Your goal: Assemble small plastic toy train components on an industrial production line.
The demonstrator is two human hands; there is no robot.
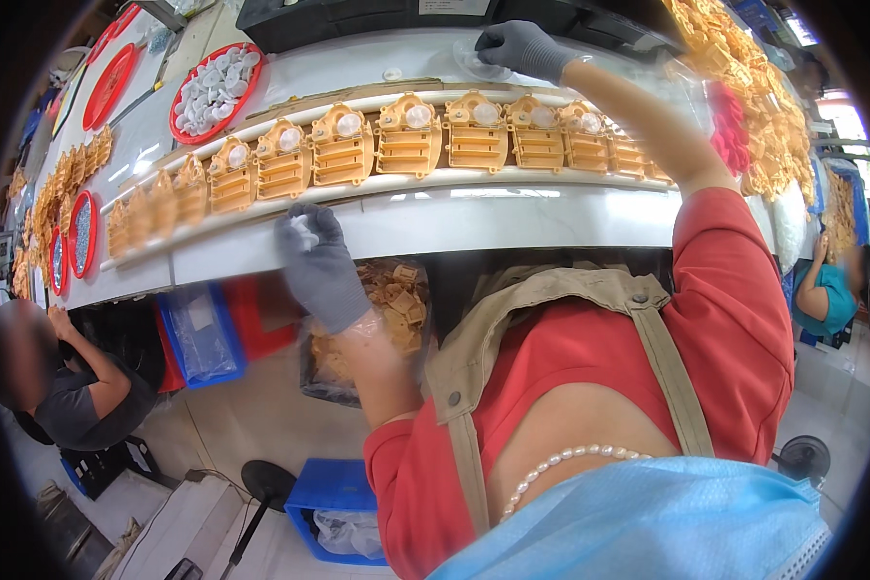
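My left hand (321,266), in a grey glove, is at the front edge of the white table. Its fingers are closed around small white plastic parts (304,232). Across the table, my right hand (524,50), also gloved in grey, reaches to a clear plastic bag or dish (478,60). Those fingers are curled together, and whatever they pinch cannot be made out. Between my hands runs a row of orange plastic housings (410,137) lying between two white rails (396,184). Many housings carry a round, whitish translucent disc (418,117) at the top.
A red tray of white caps (217,94) stands back left; one cap (391,73) lies loose. Orange parts (744,87) heap at right beside pink-red pieces (728,126). A black crate (358,24) lines the back. Below are an orange-parts bin (396,300) and blue bins (333,483). Co-workers sit at both sides.
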